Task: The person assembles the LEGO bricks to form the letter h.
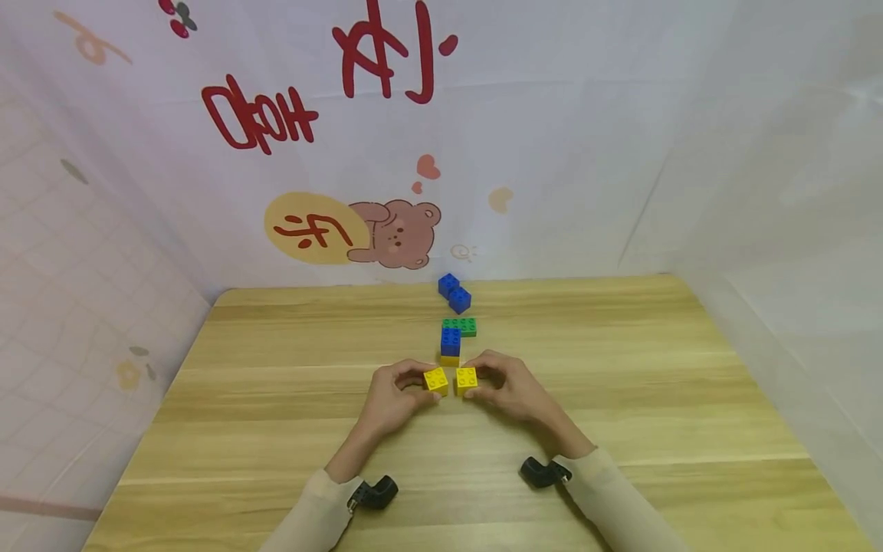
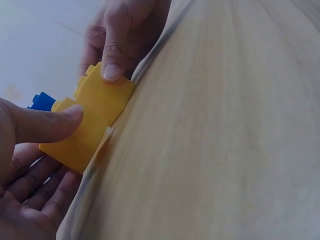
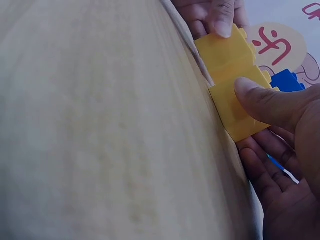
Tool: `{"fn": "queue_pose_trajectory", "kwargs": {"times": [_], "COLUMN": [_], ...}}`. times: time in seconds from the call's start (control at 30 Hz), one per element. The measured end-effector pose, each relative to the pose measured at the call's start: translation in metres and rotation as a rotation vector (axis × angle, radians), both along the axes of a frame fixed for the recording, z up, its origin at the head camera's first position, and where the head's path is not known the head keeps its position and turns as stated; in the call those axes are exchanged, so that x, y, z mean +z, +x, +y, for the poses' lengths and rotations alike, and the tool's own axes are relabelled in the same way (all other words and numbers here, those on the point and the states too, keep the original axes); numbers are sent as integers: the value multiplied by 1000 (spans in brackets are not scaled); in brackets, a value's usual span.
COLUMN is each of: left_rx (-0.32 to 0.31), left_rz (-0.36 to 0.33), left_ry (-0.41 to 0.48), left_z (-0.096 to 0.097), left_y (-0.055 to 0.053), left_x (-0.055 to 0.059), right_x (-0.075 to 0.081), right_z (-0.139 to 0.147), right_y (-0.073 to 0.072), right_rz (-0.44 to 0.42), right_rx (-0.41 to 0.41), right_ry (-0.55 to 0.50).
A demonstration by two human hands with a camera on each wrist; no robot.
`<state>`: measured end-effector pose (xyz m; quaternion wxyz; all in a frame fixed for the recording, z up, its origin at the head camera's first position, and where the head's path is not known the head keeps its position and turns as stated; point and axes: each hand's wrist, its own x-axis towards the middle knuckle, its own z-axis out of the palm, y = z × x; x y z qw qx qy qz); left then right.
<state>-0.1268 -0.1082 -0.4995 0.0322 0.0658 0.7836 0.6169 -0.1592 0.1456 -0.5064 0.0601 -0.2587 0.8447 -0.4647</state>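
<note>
Near the middle of the table, my left hand (image 1: pixel 391 399) pinches a yellow building block (image 1: pixel 436 382) between thumb and fingers. A second yellow building block (image 1: pixel 467 382) is pinched by my right hand (image 1: pixel 509 387), with a narrow gap between the two in the head view. Both are square with studs on top, and the left one is turned slightly. Just behind them stands a blue block (image 1: pixel 451 339) on top of a yellow block (image 1: pixel 451 361). In the left wrist view my left thumb (image 2: pixel 55 125) presses the side of its block.
A long green block (image 1: pixel 468 327) lies right behind the blue and yellow stack. Farther back, two blue blocks (image 1: pixel 460 299) sit corner to corner near the table's (image 1: pixel 310 330) rear edge. A white printed cloth (image 1: pixel 552 153) hangs behind the table, with more cloth along both sides.
</note>
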Motion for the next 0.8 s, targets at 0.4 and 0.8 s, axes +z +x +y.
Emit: {"fn": "queue_pose_trajectory", "kwargs": {"times": [0.4, 0.8], "left_rx": [-40, -116], "left_rz": [14, 50], "left_ry": [19, 53], "left_z": [1, 9], "left_y": [2, 0], "left_x": [19, 30], "right_x": [0, 0], "right_z": [1, 0], "right_y": [-1, 0], "right_rz": [-42, -56], "right_rx": [9, -11], "right_ry": [-14, -4]}}
